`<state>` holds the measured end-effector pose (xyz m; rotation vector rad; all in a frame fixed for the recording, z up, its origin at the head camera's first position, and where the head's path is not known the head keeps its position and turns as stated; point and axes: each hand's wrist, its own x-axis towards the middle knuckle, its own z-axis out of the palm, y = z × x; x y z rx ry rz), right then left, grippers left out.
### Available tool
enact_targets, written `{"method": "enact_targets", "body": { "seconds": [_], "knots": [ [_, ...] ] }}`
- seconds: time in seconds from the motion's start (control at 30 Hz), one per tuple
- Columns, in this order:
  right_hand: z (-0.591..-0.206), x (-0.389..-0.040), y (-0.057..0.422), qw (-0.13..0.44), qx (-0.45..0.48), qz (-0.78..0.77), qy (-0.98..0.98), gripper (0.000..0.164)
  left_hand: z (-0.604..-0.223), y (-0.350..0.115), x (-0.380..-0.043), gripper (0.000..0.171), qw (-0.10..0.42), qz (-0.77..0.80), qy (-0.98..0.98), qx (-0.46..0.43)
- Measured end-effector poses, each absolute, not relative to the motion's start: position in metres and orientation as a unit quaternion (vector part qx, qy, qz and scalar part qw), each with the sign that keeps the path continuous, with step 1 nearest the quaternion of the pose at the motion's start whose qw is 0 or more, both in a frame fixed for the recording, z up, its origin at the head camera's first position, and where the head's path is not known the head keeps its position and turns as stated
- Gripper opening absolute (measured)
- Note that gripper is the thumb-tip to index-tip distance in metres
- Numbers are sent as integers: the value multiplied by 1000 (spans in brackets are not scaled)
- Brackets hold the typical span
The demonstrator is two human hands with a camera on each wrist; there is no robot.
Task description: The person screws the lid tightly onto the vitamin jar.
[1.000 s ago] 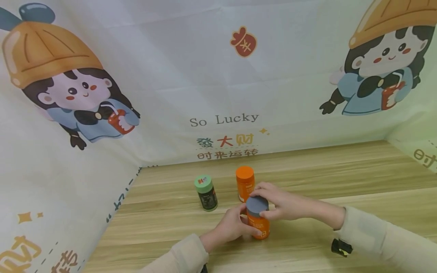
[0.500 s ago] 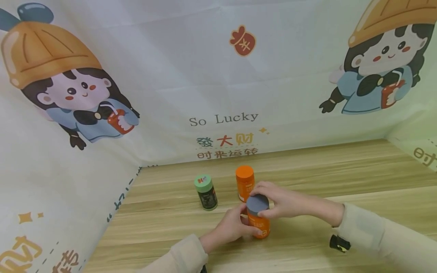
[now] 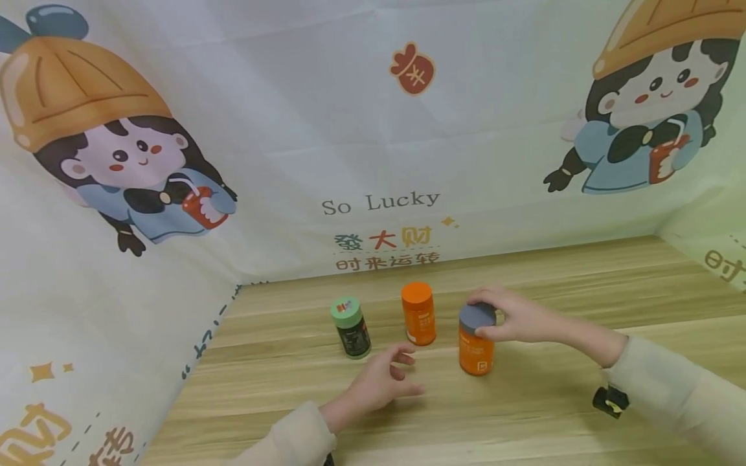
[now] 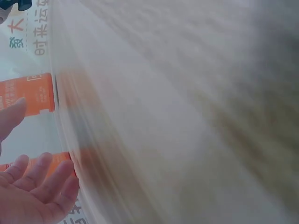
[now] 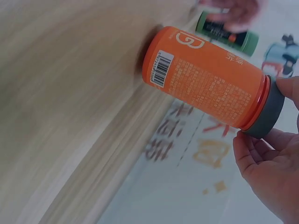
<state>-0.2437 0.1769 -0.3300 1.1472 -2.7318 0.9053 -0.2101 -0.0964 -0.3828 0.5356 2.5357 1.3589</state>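
My right hand (image 3: 515,316) grips the grey lid (image 3: 478,318) of an orange bottle (image 3: 476,353), thumb on the near side and fingers on the far side. In the right wrist view the bottle's barcode and fine print show, and its base is close to the table. My left hand (image 3: 381,382) is apart from the bottle, palm turned toward it, fingers loosely bent with nothing in them. Just beyond the left hand stands a second orange bottle (image 3: 419,317) with an orange lid. A dark bottle with a green lid (image 3: 352,330) stands upright to its left.
The wood-grain table (image 3: 559,414) runs back to a white cloth backdrop (image 3: 291,129) printed with cartoon figures and lettering. Cloth also rises along the table's left side. A small black device (image 3: 610,401) hangs beneath the right sleeve.
My left hand has let go of the grey-lidded bottle and drawn back a little left. My right hand has carried that bottle right and away from me, beside the other orange bottle.
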Motion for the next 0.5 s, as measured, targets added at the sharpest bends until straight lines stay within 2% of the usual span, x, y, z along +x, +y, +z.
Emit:
{"method": "enact_targets", "body": {
  "seconds": [0.5],
  "knots": [
    [-327,-274,207,29,320,301,-898,43,-382,-119,-206,56,82,436,879,174]
  ]
}}
